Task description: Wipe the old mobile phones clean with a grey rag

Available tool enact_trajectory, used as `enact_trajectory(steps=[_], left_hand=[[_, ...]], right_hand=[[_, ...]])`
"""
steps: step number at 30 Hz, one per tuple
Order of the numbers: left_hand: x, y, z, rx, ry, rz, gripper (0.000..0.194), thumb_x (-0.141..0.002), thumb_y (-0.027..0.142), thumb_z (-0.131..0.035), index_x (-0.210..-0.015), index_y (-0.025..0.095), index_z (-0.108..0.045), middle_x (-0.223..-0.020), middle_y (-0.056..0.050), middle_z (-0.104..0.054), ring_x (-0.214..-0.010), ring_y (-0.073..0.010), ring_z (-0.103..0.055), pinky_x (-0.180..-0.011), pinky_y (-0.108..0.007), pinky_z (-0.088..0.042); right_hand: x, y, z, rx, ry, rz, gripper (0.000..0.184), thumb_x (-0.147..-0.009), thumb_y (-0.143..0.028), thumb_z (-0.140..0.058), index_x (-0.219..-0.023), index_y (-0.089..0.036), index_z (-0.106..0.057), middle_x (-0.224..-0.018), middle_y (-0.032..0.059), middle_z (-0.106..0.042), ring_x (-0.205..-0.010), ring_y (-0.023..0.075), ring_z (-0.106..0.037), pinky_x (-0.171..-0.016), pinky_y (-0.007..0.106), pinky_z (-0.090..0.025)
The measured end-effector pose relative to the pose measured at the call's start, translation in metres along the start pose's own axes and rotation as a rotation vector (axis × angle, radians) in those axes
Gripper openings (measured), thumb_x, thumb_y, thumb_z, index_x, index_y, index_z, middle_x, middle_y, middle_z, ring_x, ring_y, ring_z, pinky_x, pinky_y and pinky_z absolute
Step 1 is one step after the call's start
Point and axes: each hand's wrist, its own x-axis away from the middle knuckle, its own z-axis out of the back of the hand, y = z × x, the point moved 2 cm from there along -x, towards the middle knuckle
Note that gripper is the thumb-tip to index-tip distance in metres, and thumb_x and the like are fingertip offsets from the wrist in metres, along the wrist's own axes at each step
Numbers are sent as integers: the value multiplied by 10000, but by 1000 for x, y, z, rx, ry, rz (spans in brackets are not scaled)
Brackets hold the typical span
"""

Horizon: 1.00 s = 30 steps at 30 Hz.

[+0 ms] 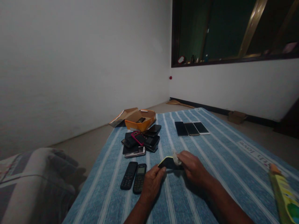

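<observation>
My left hand (151, 182) grips the near edge of a dark phone (166, 162) with a yellow-green rim, tilted above the striped cloth. Pinched in my right hand (194, 167) is a crumpled white tissue (176, 158), which touches the phone's right part. Two black keypad phones lie just left of my left hand: a keypad phone with a grey screen (140, 178) and a darker keypad phone (129, 175). Farther back is a pile of phones, among them a pink-edged phone (138, 137) and a silver phone (135, 152).
An open orange cardboard box (137, 125) with a phone inside stands behind the pile. Three flat smartphones (192, 128) lie side by side at the back right. A yellow bottle (283, 194) with an orange cap lies at the right edge of the blue striped cloth (112, 199).
</observation>
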Motion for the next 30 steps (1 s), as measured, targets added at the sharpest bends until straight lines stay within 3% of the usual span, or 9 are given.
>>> enact_trajectory(steps=[6, 11, 17, 21, 26, 30], left_hand=[[-1, 0, 1, 80, 12, 12, 320, -826, 350, -607, -1072, 174, -710, -976, -60, -745, -913, -238, -679, -829, -345, -525], [3, -1, 3, -82, 155, -109, 428, -791, 377, -646, -1158, 159, -676, -1139, -135, -717, -1051, -280, -669, -947, -419, -518], [5, 7, 5, -98, 130, -215, 312, -913, 385, -511, -1032, 182, -715, -1014, -113, -747, -952, -233, -699, -883, -342, -549], [2, 11, 5, -68, 100, -201, 318, -926, 387, -487, -987, 183, -724, -941, -78, -756, -851, -211, -706, -813, -316, -559], [1, 9, 5, -45, 96, -163, 334, -915, 386, -488, -1025, 177, -723, -956, -69, -761, -857, -214, -703, -804, -313, -557], [1, 9, 6, -48, 107, -149, 334, -908, 385, -493, -1006, 171, -730, -908, -62, -765, -798, -208, -700, -765, -310, -561]], right_hand=[[2, -3, -15, 152, -53, 37, 267, -845, 16, -412, -967, -150, -582, -816, 64, -561, -754, 202, -483, -674, 303, -393], [4, -7, -30, 215, -53, 70, 260, -873, -10, -420, -1007, -148, -596, -837, 78, -583, -780, 215, -493, -709, 319, -405], [7, -11, -37, 267, -40, 74, 240, -906, -50, -430, -1031, -148, -609, -830, 79, -587, -775, 224, -500, -702, 327, -411], [5, -15, -42, 285, 8, 90, 244, -943, -96, -429, -1109, -140, -601, -847, 88, -600, -797, 231, -514, -727, 348, -422], [-3, -30, -58, 328, 103, 127, 219, -960, -100, -415, -1052, -111, -614, -821, 99, -609, -764, 232, -510, -699, 361, -435], [-3, -32, -65, 374, 133, 111, 248, -956, -87, -400, -1083, -126, -610, -852, 105, -641, -798, 239, -540, -829, 434, -455]])
